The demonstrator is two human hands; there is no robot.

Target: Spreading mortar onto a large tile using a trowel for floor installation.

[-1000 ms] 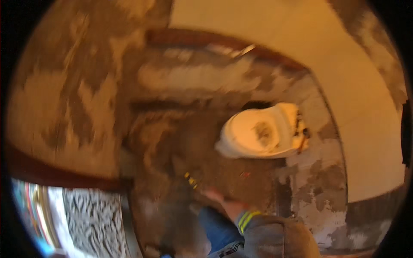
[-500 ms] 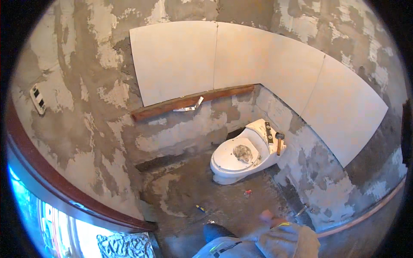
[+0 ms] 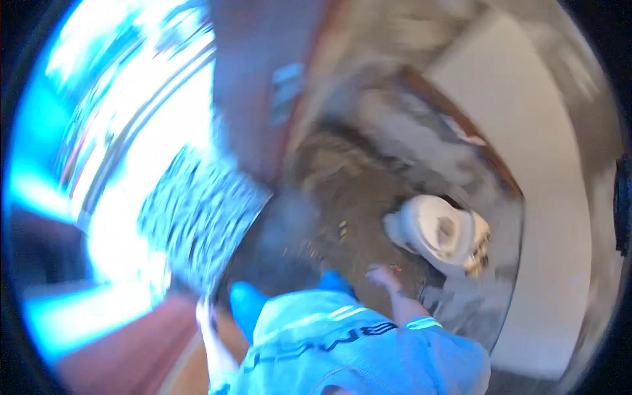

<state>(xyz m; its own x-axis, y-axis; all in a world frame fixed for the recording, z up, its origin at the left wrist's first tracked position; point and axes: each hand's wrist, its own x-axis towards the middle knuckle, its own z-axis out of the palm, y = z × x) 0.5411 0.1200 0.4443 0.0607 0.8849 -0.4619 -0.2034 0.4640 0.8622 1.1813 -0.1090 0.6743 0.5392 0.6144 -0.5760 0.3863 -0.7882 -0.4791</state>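
Motion smears much of the view. My left hand [image 3: 205, 313] is low on the left, beside a reddish-brown door frame [image 3: 148, 329]; its fingers are too blurred to read. My right hand [image 3: 383, 275] hangs over the dark floor with its fingers loosely apart, and nothing shows in it. Just past that hand is a small red item [image 3: 395, 268] on the floor. A white toilet [image 3: 431, 227] stands further to the right, with dark and tan items [image 3: 479, 243] on its tank. A small yellow and dark tool [image 3: 342, 230] lies on the floor ahead.
A bright doorway [image 3: 178, 99] opens on the left, with a crumpled grey sheet [image 3: 197, 210] across the ground there. Large pale panels [image 3: 553, 197] line the right wall above a brown wooden batten [image 3: 461, 122]. Rough, patchy plaster covers the walls.
My view has swung left toward the doorway, so the toilet and panels now sit further right. My left hand has come into view, and more of my right forearm shows.
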